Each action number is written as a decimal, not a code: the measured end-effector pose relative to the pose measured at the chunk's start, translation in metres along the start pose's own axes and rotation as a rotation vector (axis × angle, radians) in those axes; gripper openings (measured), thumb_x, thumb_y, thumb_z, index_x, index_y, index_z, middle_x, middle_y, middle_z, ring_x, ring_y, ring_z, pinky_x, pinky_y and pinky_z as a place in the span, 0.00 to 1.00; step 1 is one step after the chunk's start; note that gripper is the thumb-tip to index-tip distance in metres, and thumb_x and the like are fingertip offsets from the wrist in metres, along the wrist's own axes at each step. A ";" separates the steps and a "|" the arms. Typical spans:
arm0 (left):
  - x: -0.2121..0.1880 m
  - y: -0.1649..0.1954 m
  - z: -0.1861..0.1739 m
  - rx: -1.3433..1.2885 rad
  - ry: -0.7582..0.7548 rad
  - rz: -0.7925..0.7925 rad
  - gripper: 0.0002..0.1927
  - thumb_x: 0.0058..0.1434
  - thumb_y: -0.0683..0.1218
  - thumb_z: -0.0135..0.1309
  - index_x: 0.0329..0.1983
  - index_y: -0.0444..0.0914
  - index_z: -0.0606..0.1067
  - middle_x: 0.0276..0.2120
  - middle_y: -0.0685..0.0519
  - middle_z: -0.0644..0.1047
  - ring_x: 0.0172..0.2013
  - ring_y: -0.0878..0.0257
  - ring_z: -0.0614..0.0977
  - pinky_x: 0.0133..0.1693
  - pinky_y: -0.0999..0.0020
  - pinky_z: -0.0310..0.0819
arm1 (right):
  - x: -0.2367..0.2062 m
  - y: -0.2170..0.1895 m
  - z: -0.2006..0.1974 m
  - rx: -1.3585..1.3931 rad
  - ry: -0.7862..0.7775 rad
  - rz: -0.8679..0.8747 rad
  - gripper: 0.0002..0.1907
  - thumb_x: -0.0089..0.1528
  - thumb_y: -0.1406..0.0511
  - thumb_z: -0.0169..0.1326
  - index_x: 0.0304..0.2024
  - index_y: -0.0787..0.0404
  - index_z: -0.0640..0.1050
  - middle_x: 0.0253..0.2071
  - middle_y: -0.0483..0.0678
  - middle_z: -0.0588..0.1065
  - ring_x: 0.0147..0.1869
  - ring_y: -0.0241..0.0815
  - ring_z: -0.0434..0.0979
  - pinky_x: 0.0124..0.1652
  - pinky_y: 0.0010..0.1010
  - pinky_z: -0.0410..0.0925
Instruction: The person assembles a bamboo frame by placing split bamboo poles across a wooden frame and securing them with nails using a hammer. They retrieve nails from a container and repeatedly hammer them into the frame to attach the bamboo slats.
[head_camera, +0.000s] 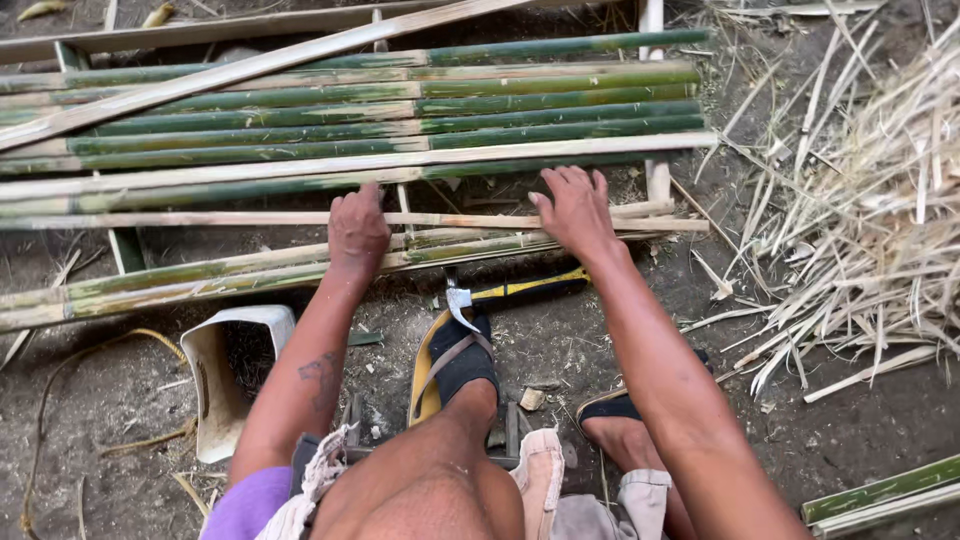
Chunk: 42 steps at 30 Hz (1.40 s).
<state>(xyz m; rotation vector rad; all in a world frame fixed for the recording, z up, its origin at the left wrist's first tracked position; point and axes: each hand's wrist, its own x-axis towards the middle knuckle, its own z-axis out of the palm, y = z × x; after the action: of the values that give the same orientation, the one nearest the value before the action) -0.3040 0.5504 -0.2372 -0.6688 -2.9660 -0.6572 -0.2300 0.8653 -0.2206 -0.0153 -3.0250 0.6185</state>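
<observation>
Bamboo slats (250, 275) lie across the dirt. We press our left hand (357, 232) and right hand (577, 210) flat on them, apart, clamping nothing.

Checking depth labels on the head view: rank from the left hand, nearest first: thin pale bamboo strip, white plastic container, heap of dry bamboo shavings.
1. Thin pale bamboo strip: directly under the left hand, which rests on it.
2. White plastic container: on the ground below and to the left, beside the forearm.
3. Heap of dry bamboo shavings: far right, beyond the right hand.
</observation>
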 end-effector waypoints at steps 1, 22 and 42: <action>-0.002 0.000 0.002 0.023 0.027 -0.009 0.07 0.63 0.35 0.45 0.42 0.33 0.72 0.24 0.44 0.73 0.29 0.47 0.75 0.37 0.53 0.66 | -0.007 0.000 0.002 -0.013 0.087 -0.015 0.14 0.66 0.62 0.56 0.51 0.64 0.79 0.51 0.55 0.78 0.58 0.51 0.75 0.62 0.56 0.57; -0.015 -0.005 -0.002 -0.011 0.029 -0.141 0.05 0.74 0.40 0.44 0.43 0.34 0.71 0.28 0.41 0.74 0.29 0.43 0.74 0.38 0.50 0.64 | -0.100 0.067 -0.046 0.492 0.070 1.130 0.27 0.69 0.47 0.55 0.37 0.65 0.76 0.26 0.48 0.76 0.26 0.41 0.76 0.26 0.37 0.68; -0.007 0.003 -0.017 0.152 0.030 -0.284 0.10 0.74 0.47 0.47 0.43 0.37 0.76 0.28 0.41 0.80 0.28 0.44 0.78 0.34 0.49 0.70 | -0.051 0.126 -0.048 0.939 0.473 1.138 0.15 0.59 0.71 0.64 0.48 0.65 0.82 0.30 0.44 0.80 0.26 0.30 0.75 0.23 0.23 0.67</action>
<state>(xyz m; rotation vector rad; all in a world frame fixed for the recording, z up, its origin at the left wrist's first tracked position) -0.2978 0.5435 -0.2215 -0.2275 -3.0699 -0.4410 -0.1767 0.9986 -0.2286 -1.5655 -1.7656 1.6613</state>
